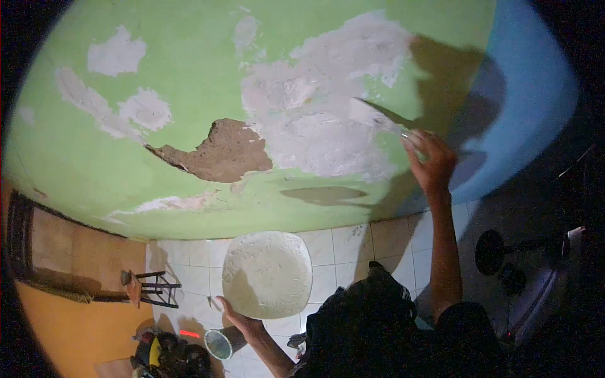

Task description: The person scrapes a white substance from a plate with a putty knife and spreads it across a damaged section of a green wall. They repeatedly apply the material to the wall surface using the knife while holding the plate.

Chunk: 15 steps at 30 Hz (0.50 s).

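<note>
My right hand (430,157) is closed around the handle of a putty knife (381,120), whose blade lies against the white plaster patch (328,138) on the green wall (189,82). Left of that patch, bare brown wall (230,153) shows through. Below the wall, my left hand (238,317) is at the lower left edge of a pale squarish board (267,274) with whitish smears over it. The thumb sticks out beside the rim; the other fingers are hidden beneath the board.
A small dark stool (157,290) stands on the tiled floor (321,283) at the left. Near my left forearm is a bucket (220,344). Dark and yellow items (167,356) are heaped at the lower left. A dark stand (535,249) is at the right.
</note>
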Available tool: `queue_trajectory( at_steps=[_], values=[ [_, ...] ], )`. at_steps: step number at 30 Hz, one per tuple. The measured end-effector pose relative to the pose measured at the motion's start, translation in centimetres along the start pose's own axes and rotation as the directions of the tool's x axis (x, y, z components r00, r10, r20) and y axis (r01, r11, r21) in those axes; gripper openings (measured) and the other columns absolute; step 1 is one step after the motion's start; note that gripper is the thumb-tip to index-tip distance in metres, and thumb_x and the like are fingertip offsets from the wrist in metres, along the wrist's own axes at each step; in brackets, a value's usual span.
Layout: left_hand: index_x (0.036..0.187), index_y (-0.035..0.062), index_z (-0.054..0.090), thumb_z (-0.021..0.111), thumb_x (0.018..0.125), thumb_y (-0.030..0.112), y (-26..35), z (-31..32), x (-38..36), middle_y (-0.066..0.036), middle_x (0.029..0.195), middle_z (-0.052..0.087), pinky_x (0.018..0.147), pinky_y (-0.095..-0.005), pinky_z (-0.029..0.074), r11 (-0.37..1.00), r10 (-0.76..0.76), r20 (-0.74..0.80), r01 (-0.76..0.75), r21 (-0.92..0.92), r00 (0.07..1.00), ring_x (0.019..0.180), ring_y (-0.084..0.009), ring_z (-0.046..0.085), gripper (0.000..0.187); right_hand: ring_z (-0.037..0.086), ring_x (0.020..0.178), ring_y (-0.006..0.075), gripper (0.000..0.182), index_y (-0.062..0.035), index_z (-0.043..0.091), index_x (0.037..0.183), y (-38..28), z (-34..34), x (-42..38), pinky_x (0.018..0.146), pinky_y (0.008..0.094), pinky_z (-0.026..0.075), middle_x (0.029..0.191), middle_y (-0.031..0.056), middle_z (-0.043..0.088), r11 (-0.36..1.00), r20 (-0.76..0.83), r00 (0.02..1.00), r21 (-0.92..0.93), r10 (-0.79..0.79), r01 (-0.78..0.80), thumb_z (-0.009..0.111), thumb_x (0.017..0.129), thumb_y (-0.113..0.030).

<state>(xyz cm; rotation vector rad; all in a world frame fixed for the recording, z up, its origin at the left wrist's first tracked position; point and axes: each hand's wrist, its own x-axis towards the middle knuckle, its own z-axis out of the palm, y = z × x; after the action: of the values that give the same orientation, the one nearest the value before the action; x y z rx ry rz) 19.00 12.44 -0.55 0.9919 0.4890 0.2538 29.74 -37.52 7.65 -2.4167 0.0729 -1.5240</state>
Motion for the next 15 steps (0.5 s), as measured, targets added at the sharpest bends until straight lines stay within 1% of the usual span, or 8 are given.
queue_trajectory(
  at_steps=[1, 3, 4, 6, 8, 10, 14, 15],
  values=[
    [0.137, -0.0028, 0.042, 0.038, 0.098, 0.055, -0.5, -1.1, 0.1, -0.019, 0.136, 0.049, 0.105, -0.0455, 0.037, 0.999, 0.002, 0.056, 0.000, -0.046, 0.998, 0.124, -0.0325, 0.048, 0.070, 0.069, 0.083, 0.0245, 0.017, -0.0097, 0.070, 0.089, -0.1, -0.7, -0.5, 0.069, 0.0365, 0.055, 0.093, 0.0074, 0.071, 1.000, -0.002, 1.000, 0.004, -0.010, 0.010, 0.076, 0.079, -0.022],
    [0.137, -0.0024, 0.042, 0.039, 0.097, 0.055, -0.9, -1.8, -0.1, -0.019, 0.136, 0.049, 0.105, -0.0456, 0.037, 0.995, 0.007, 0.104, 0.003, -0.099, 0.995, 0.123, -0.0326, 0.048, 0.070, 0.069, 0.083, 0.0254, 0.018, -0.0091, 0.070, 0.090, -0.7, -2.1, -1.7, 0.071, 0.0363, 0.055, 0.092, 0.0079, 0.071, 0.963, 0.060, 0.962, -0.002, 0.268, -0.268, 0.077, 0.078, -0.021],
    [0.137, -0.0020, 0.042, 0.039, 0.097, 0.056, -0.6, -1.4, -0.5, -0.018, 0.136, 0.049, 0.104, -0.0458, 0.037, 0.998, -0.001, 0.078, 0.005, -0.055, 0.997, 0.123, -0.0326, 0.048, 0.071, 0.069, 0.083, 0.0254, 0.018, -0.0091, 0.070, 0.090, -1.2, -1.7, -2.4, 0.071, 0.0363, 0.055, 0.092, 0.0079, 0.071, 0.965, 0.064, 0.963, 0.000, 0.261, -0.262, 0.077, 0.078, -0.021],
    [0.137, -0.0017, 0.042, 0.039, 0.096, 0.057, -0.5, -1.6, -0.7, -0.018, 0.136, 0.048, 0.104, -0.0460, 0.038, 1.000, -0.007, 0.052, 0.008, -0.011, 0.999, 0.123, -0.0327, 0.048, 0.071, 0.069, 0.083, 0.0258, 0.022, -0.0092, 0.070, 0.093, -2.9, -0.1, -3.6, 0.072, 0.0363, 0.055, 0.092, 0.0088, 0.071, 0.984, 0.055, 0.988, 0.096, 0.145, -0.149, 0.078, 0.077, -0.022],
    [0.137, -0.0015, 0.042, 0.039, 0.096, 0.058, -0.7, -2.5, -0.2, -0.018, 0.135, 0.048, 0.103, -0.0459, 0.038, 0.999, -0.033, 0.085, 0.036, -0.029, 0.996, 0.123, -0.0326, 0.047, 0.072, 0.068, 0.081, 0.0271, 0.025, -0.0090, 0.069, 0.095, -7.3, 0.9, -2.8, 0.070, 0.0365, 0.054, 0.091, 0.0092, 0.070, 0.972, 0.152, 0.978, 0.166, 0.144, -0.169, 0.078, 0.076, -0.024],
    [0.137, -0.0016, 0.042, 0.040, 0.095, 0.059, -0.2, -2.2, -0.3, -0.018, 0.135, 0.048, 0.103, -0.0454, 0.039, 1.000, -0.028, 0.092, 0.028, 0.001, 0.995, 0.123, -0.0325, 0.047, 0.073, 0.067, 0.079, 0.0277, 0.024, -0.0089, 0.068, 0.095, -10.7, 2.6, -2.2, 0.069, 0.0371, 0.054, 0.090, 0.0094, 0.070, 0.975, 0.187, 0.974, 0.157, 0.130, -0.160, 0.076, 0.077, -0.023],
    [0.136, -0.0021, 0.043, 0.038, 0.096, 0.058, 1.0, -2.6, -0.6, -0.018, 0.136, 0.048, 0.103, -0.0449, 0.038, 1.000, -0.020, 0.108, 0.022, -0.019, 0.994, 0.124, -0.0320, 0.047, 0.072, 0.066, 0.078, 0.0288, 0.023, -0.0097, 0.068, 0.095, -12.3, 5.4, -1.2, 0.068, 0.0381, 0.053, 0.090, 0.0087, 0.069, 0.979, 0.157, 0.979, 0.138, 0.127, -0.150, 0.075, 0.078, -0.024],
    [0.136, -0.0021, 0.043, 0.038, 0.096, 0.058, 1.3, -2.9, -0.8, -0.018, 0.136, 0.048, 0.103, -0.0449, 0.038, 0.999, -0.021, 0.112, 0.024, -0.022, 0.993, 0.124, -0.0320, 0.047, 0.072, 0.067, 0.079, 0.0285, 0.023, -0.0092, 0.069, 0.095, -11.3, 5.2, -1.2, 0.068, 0.0370, 0.053, 0.090, 0.0091, 0.070, 0.982, 0.092, 0.986, 0.112, 0.139, -0.149, 0.076, 0.078, -0.023]
  ],
)
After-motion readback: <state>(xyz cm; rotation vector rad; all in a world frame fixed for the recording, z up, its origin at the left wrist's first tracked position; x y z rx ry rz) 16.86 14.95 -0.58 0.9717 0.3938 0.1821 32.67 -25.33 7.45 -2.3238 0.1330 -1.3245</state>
